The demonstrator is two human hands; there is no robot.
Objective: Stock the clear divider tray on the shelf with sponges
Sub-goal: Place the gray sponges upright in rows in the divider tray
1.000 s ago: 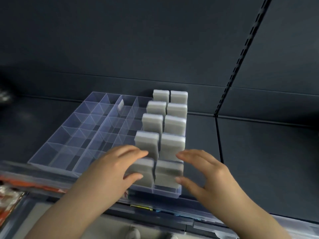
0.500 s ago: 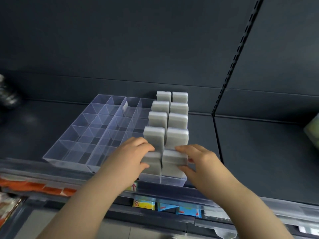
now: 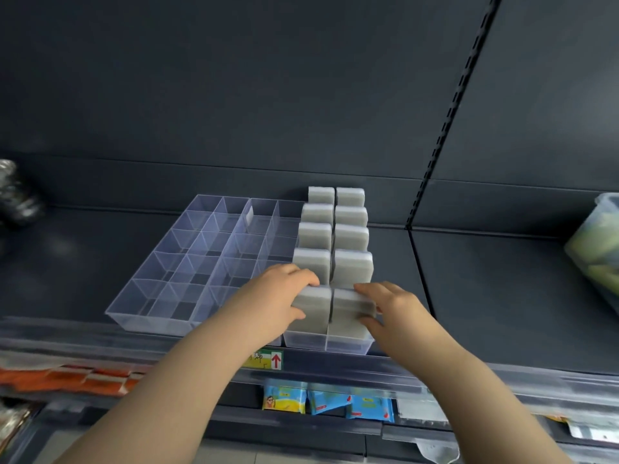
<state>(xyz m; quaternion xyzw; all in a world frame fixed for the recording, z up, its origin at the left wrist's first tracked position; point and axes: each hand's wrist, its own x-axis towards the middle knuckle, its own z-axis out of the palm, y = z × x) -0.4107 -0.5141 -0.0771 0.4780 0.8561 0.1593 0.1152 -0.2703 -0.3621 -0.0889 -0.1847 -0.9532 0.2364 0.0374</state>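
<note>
A clear divider tray (image 3: pixel 160 296) lies on the dark shelf. Its two rightmost columns hold several upright grey sponges (image 3: pixel 351 266), from the back wall to the front edge. My left hand (image 3: pixel 274 296) grips the front sponge of the left column (image 3: pixel 313 308), fingers over its top and thumb on its face. My right hand (image 3: pixel 392 306) grips the front sponge of the right column (image 3: pixel 350 311) the same way. Both sponges stand in their front compartments. The other compartments to the left hold nothing except a small white tag (image 3: pixel 249 217).
A clear tub with pale contents (image 3: pixel 599 249) stands on the shelf at the far right. A dark shiny object (image 3: pixel 16 195) sits at the far left. A slotted upright (image 3: pixel 449 122) splits the back panel. Below the shelf rail hang blue packets (image 3: pixel 335 401) and orange packets (image 3: pixel 67 380).
Both hands went from hovering open beside the two front sponges to closing on them. The view has shifted so the tray sits further right and higher.
</note>
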